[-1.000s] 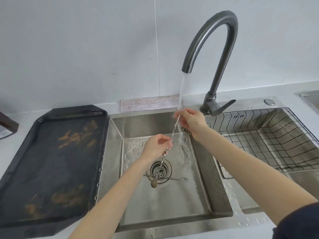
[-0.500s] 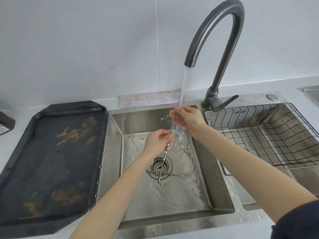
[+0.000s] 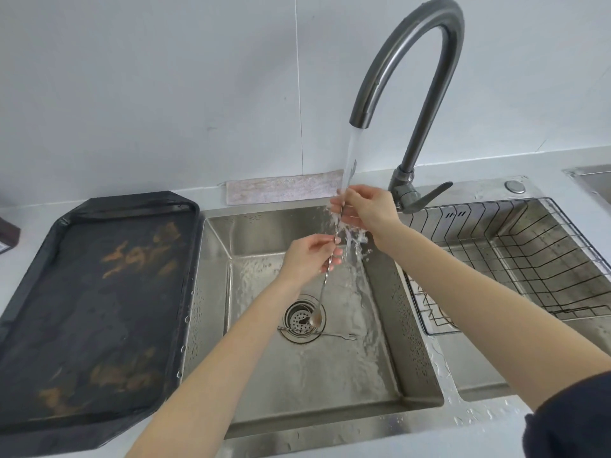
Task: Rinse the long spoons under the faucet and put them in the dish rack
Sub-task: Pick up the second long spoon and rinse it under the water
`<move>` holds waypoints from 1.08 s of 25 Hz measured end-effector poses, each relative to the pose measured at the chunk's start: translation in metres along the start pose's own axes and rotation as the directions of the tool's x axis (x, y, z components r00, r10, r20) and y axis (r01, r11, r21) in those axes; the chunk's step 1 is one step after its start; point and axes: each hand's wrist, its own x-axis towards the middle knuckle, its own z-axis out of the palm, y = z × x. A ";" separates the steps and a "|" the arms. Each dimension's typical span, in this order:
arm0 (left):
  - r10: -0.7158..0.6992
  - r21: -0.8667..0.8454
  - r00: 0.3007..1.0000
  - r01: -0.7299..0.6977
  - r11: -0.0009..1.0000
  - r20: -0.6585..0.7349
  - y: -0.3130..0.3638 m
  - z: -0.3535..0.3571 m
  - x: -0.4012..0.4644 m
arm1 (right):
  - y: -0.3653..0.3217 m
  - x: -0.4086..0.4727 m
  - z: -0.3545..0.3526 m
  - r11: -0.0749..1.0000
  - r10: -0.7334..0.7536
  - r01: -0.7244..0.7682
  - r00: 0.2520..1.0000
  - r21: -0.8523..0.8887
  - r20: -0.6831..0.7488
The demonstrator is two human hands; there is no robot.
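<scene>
A long thin metal spoon [image 3: 322, 292] hangs almost upright under the running faucet [image 3: 410, 81], bowl end down over the drain [image 3: 302, 320]. My right hand [image 3: 363, 209] pinches its upper end in the water stream. My left hand [image 3: 312, 256] grips the twisted stem lower down. A second long utensil with a forked end [image 3: 337, 335] lies flat on the sink floor beside the drain. The wire dish rack [image 3: 515, 259] sits in the right basin and looks empty.
A black stained tray [image 3: 92, 312] lies on the counter left of the sink [image 3: 406, 368]. A folded cloth [image 3: 281, 191] rests behind the basin against the wall. Water drops cover the sink's front rim.
Both hands have lifted the spoon a little, so its bowl now hangs over the drain. Water splashes off my right hand.
</scene>
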 end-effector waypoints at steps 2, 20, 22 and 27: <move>-0.015 -0.046 1.000 0.015 0.999 0.008 0.002 -0.001 -0.001 | 0.000 -0.001 0.001 0.993 0.007 -0.007 1.000 -0.121 -0.004; 0.037 0.016 0.997 -0.038 0.999 0.069 0.031 -0.006 -0.002 | 0.059 -0.025 -0.017 0.452 -0.188 0.387 0.922 -0.804 0.338; 0.067 0.089 0.996 -0.072 0.993 0.055 0.033 -0.005 0.002 | 0.068 -0.028 -0.017 0.468 -0.159 0.371 0.928 -0.802 0.337; 0.172 0.277 0.984 -0.155 0.948 -0.038 0.032 -0.001 0.010 | 0.086 -0.036 -0.017 0.555 -0.100 0.305 0.948 -0.774 0.303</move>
